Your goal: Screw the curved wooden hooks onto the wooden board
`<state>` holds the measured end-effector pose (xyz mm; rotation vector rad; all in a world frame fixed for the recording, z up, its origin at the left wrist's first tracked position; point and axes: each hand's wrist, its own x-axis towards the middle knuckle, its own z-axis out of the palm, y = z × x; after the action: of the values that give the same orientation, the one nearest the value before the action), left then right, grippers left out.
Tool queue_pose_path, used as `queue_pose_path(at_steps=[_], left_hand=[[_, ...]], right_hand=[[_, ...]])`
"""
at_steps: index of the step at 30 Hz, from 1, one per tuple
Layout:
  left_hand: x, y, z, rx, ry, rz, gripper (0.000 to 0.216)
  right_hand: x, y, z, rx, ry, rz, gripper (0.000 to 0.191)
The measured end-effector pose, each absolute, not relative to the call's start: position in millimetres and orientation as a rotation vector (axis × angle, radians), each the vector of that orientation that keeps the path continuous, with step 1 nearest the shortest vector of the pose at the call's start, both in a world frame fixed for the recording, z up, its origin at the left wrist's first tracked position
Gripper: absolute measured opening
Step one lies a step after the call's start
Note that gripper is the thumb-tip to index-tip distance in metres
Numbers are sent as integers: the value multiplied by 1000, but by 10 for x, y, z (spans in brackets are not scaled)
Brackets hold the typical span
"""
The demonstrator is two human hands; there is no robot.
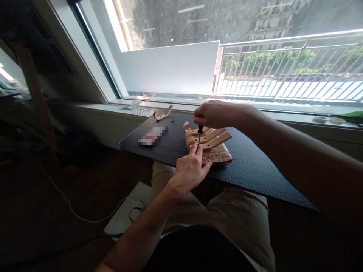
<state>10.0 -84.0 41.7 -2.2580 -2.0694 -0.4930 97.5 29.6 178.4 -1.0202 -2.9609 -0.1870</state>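
Observation:
My right hand (213, 114) is closed around the black handle of a screwdriver (200, 129), held upright with its shaft pointing down. Several pale wooden hooks (217, 141), each with a curled end and dark holes, lie side by side on a piece of corrugated cardboard (220, 155). My left hand (189, 169) grips the nearest hook by its curled end, fingertips close to the screwdriver's tip and thumb at the cardboard's edge. The fingers hide the tip, so whether a screw sits under it cannot be made out.
On the dark table (252, 166), a separate wooden hook (163, 114) lies at the back left near a few small screws (172, 120). A blurred-out flat object (152, 136) lies to the left. Beyond the table are a radiator (138, 112) and a window sill.

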Motion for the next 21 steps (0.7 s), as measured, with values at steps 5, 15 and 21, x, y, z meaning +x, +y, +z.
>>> queue_pose_path(at_steps=[5, 15, 21], left_hand=[[97, -827, 406, -2249, -2060, -495, 62], [101, -843, 424, -2260, -2091, -503, 63], [101, -829, 402, -2241, -2110, -493, 61]], right_hand=[[948, 244, 1869, -980, -3012, -174, 31], [1021, 336, 1760, -923, -2942, -79, 32], [995, 310, 1795, -940, -2945, -131, 32]])
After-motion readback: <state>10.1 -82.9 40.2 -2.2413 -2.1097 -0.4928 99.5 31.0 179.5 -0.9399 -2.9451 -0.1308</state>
